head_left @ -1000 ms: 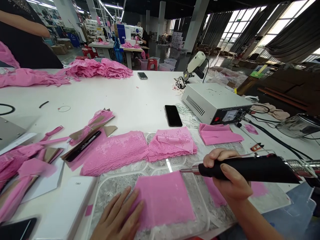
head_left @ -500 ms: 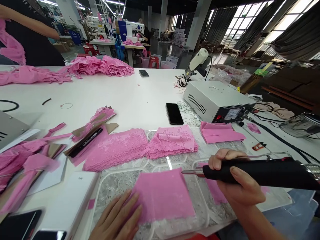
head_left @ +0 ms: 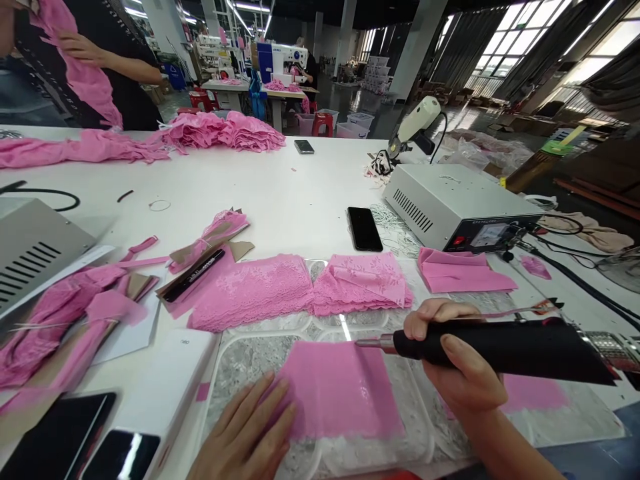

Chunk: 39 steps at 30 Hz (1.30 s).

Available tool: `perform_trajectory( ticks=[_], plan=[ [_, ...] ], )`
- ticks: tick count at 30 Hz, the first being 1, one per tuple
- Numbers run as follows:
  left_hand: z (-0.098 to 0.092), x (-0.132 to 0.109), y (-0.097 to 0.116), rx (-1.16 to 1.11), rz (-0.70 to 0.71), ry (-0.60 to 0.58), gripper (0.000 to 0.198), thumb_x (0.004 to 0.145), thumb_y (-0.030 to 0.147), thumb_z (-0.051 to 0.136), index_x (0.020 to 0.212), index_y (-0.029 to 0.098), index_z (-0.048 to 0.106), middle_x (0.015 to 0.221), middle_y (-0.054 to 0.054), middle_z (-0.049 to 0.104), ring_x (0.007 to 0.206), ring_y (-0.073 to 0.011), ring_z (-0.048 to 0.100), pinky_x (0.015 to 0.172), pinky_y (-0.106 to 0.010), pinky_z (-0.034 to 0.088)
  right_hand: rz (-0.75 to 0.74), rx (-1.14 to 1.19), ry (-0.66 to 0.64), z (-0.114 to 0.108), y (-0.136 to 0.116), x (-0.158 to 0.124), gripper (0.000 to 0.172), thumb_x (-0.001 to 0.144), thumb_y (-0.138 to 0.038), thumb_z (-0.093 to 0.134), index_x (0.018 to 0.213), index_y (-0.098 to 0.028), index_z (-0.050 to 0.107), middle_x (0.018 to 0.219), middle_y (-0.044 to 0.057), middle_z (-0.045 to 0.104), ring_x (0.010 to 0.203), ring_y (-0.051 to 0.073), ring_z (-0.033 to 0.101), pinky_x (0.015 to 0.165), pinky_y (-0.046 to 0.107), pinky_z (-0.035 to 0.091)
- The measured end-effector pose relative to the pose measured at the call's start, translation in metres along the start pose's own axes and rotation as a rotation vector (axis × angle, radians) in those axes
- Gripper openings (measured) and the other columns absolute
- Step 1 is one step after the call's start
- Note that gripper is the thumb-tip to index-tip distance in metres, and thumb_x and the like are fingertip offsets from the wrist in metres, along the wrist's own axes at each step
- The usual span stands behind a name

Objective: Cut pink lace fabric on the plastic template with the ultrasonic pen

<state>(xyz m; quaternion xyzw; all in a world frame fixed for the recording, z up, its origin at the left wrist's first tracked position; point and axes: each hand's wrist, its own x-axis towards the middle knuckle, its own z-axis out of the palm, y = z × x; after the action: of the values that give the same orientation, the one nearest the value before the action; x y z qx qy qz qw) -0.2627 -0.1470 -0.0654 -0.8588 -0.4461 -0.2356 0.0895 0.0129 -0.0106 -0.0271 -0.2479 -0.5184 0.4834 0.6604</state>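
A pink fabric piece lies flat on a clear plastic tray in front of me. My left hand rests flat on its left edge, fingers stretched out. In my right hand is a black handheld ultrasonic welder, held nearly level and pointing left. Its thin metal tip is at the fabric's upper edge; whether it presses down I cannot tell. Behind the piece are a stack of pink lace panels and a folded lace piece. More pink fabric shows partly under the right forearm.
A grey power box with a meter stands at the right, cables running from it. Phones, a white box, a black marker and pink bundles surround the tray. Across the table a co-worker's hand holds pink fabric.
The view has turned slightly left. The welder's tip has moved left along the fabric's upper edge. My left hand stays on the piece. The co-worker's pink fabric is now held up.
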Motion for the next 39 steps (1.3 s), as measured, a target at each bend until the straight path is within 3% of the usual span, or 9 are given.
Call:
perform_trajectory(
  ticks=[7,11,21,32,39],
  plan=[
    [0.005,0.002,0.0,-0.004,-0.007,0.082,0.031,0.099,0.01,0.044,0.118,0.017,0.068,0.127,-0.006,0.067,0.138,-0.0225,0.045,0.113,-0.034,0.041,0.009,-0.059,-0.034,0.001,-0.003,0.003,0.005,0.082,-0.024,0.065,0.087,-0.022,0.065,0.083,0.001,0.058,0.063,0.013,0.057,0.059,0.032,0.054],
    [0.005,-0.001,0.005,-0.018,-0.023,0.099,0.029,0.098,0.011,0.046,0.118,0.016,0.067,0.125,-0.009,0.068,0.136,-0.0245,0.047,0.108,-0.037,0.047,0.013,-0.067,-0.012,0.003,-0.004,0.004,0.006,0.08,-0.024,0.067,0.086,-0.022,0.066,0.084,0.001,0.057,0.063,0.012,0.055,0.06,0.032,0.054],
    [-0.004,-0.015,0.006,0.047,-0.019,0.11,0.025,0.096,0.011,0.051,0.114,0.018,0.069,0.121,-0.006,0.07,0.135,-0.0216,0.049,0.113,-0.036,0.041,0.053,-0.018,-0.109,0.038,0.0,0.005,0.007,0.081,-0.026,0.067,0.087,-0.023,0.066,0.083,0.002,0.057,0.062,0.014,0.058,0.055,0.032,0.054],
    [-0.001,-0.025,0.004,0.085,-0.041,0.102,0.028,0.097,0.01,0.049,0.114,0.019,0.07,0.122,-0.006,0.07,0.131,-0.022,0.052,0.113,-0.037,0.041,0.028,-0.039,-0.113,0.038,0.001,0.006,0.006,0.082,-0.025,0.066,0.087,-0.022,0.066,0.082,0.002,0.057,0.061,0.013,0.058,0.056,0.031,0.056],
    [-0.002,-0.022,0.002,0.061,-0.031,0.122,0.026,0.098,0.011,0.05,0.113,0.018,0.069,0.117,-0.006,0.072,0.127,-0.0206,0.057,0.11,-0.035,0.044,0.044,-0.045,-0.082,0.025,0.0,0.005,0.008,0.081,-0.025,0.065,0.088,-0.021,0.065,0.085,0.002,0.056,0.063,0.013,0.057,0.058,0.032,0.054]
  ],
)
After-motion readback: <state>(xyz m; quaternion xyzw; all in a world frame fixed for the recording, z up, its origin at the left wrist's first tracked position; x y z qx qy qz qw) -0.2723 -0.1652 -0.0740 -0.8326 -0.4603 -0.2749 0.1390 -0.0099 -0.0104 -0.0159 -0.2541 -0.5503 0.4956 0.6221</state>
